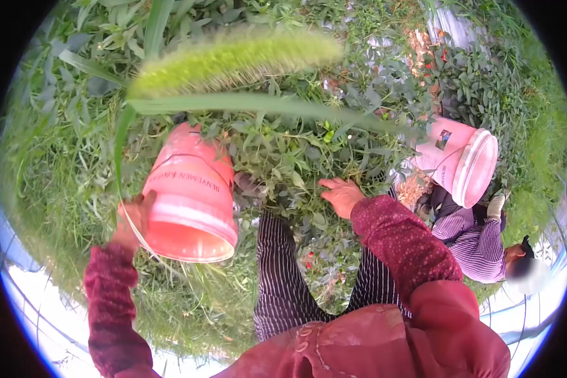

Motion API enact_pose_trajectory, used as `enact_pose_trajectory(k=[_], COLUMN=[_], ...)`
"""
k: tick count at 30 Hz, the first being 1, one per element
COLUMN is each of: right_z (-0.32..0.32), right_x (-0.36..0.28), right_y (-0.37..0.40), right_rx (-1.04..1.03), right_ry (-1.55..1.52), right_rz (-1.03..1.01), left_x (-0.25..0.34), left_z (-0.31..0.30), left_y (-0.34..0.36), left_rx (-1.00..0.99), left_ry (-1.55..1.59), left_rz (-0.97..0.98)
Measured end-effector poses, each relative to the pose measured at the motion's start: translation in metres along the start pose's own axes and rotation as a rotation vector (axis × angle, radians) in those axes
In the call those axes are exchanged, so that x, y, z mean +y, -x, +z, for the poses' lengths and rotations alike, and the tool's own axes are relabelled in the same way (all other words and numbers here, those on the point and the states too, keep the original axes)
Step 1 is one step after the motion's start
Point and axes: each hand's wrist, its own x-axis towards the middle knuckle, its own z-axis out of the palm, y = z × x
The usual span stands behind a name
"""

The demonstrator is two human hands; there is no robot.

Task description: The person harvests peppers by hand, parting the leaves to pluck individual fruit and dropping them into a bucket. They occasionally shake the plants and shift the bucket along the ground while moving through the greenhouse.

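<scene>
At the left, a pink bucket (185,183) with dark printing tilts so that its mouth faces me, and the inside that shows is bare. My left hand (134,220) is closed against the bucket's left side near the rim, partly behind a grass blade. My right hand (343,196) reaches into leafy green plants (296,167), its fingers apart and touching the foliage. I see nothing held in it.
A blurred green grass spike (233,63) with long blades hangs close in front of the view. On the right, a second pink bucket (450,157) lies tilted beside a crouching person in a striped top (479,242). Red fruits (308,259) show low among the plants.
</scene>
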Motion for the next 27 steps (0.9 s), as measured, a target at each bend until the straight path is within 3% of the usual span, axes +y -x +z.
enact_pose_trajectory(k=[3, 5, 6, 9, 13, 15, 17, 20, 23, 24, 26, 27], right_z=[-0.002, -0.001, 0.000, -0.004, 0.019, -0.001, 0.003, 0.002, 0.001, -0.004, -0.010, -0.007], right_x=[-0.001, -0.002, -0.001, -0.005, 0.009, 0.002, 0.007, 0.005, -0.002, -0.002, -0.004, -0.010], right_y=[-0.002, -0.004, -0.005, -0.001, -0.011, -0.001, -0.003, -0.007, -0.001, -0.001, -0.001, -0.003], right_rx=[-0.019, -0.009, 0.001, -0.026, 0.074, 0.049, 0.062, 0.089, 0.101, 0.118, 0.130, 0.133], right_ry=[-0.006, -0.008, -0.010, -0.008, -0.258, -0.015, -0.007, -0.018, -0.036, -0.023, -0.025, -0.054], right_rz=[0.018, 0.017, 0.019, 0.059, 0.047, -0.010, -0.021, -0.043, -0.018, -0.020, -0.008, -0.003], left_x=[0.001, 0.007, 0.007, 0.004, -0.008, -0.008, -0.009, -0.013, 0.001, -0.002, -0.030, -0.034], left_z=[0.017, 0.013, 0.014, 0.042, 0.100, 0.121, 0.150, 0.185, 0.196, 0.194, 0.251, 0.244], left_y=[0.055, 0.073, 0.086, 0.115, 0.148, 0.159, 0.169, 0.164, 0.114, 0.105, 0.111, 0.111], left_rx=[-0.029, -0.075, -0.115, -0.087, -0.143, -0.168, -0.123, -0.162, -0.214, -0.185, -0.200, -0.238], left_ry=[0.115, 0.469, 0.488, 0.604, 0.673, 0.680, 0.697, 0.751, 0.688, 0.755, 0.784, 0.794], left_rz=[-0.117, -0.271, -0.317, -0.386, -0.440, -0.460, -0.430, -0.505, -0.611, -0.584, -0.540, -0.499])
